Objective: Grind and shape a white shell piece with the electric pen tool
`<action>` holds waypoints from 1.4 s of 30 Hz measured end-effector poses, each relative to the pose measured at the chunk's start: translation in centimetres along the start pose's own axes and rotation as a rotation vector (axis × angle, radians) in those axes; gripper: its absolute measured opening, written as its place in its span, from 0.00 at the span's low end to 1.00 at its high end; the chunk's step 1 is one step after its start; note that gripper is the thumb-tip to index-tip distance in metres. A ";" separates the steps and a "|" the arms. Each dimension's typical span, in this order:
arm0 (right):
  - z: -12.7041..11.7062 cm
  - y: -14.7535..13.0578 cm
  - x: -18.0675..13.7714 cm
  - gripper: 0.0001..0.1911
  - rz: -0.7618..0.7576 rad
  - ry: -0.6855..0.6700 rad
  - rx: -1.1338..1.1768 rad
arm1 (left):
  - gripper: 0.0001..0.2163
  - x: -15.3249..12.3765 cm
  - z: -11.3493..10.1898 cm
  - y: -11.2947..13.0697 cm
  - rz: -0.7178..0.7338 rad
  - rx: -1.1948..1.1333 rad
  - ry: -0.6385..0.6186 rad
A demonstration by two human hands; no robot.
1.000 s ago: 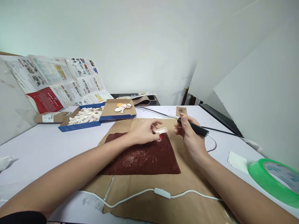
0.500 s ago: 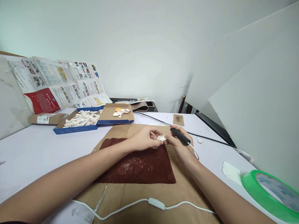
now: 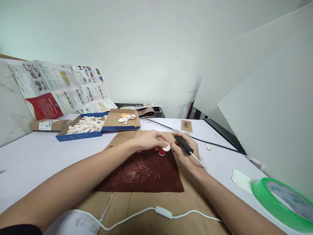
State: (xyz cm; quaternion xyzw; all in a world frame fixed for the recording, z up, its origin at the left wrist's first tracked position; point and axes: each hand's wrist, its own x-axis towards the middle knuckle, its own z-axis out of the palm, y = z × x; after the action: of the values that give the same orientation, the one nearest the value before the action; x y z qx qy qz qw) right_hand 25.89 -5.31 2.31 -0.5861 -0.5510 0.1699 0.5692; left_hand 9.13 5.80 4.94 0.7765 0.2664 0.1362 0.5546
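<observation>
My left hand (image 3: pixel 154 141) pinches a white, thin shell-like piece (image 3: pixel 166 147) between thumb and fingertips, above a dark red cloth (image 3: pixel 141 173). In my right hand (image 3: pixel 187 153) lies a black-handled corded tool (image 3: pixel 183 144), with a white cord running from its lower end. The tool's working tip is hidden from view. The right thumb and fingertips are close to the white piece; whether they touch it I cannot tell. Just below the piece, a small red round thing with a white rim (image 3: pixel 161 152) sits on the cloth. White crumbs are scattered across the cloth.
A blue-sided box (image 3: pixel 79 137) full of similar pieces stands at left; more lie on its open lid (image 3: pixel 114 120). Cardboard (image 3: pixel 146 209) lies under the cloth, crossed by a white cord with an inline switch (image 3: pixel 163 212). Green tape (image 3: pixel 265 200) is at right.
The white piece has turned and hangs tilted from my left fingers. My right hand and the black handle have shifted slightly left. More of the red round thing now shows.
</observation>
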 end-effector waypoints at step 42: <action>-0.4 -0.6 -0.6 0.17 0.113 -0.030 -0.192 | 0.13 2.3 -1.8 -2.0 0.046 0.097 0.032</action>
State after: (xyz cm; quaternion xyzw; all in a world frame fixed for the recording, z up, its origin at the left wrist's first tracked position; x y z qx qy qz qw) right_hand 25.75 -6.15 2.65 -0.6653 -0.5393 0.1571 0.4917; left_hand 9.64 9.01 3.52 0.8060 0.2638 0.1484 0.5087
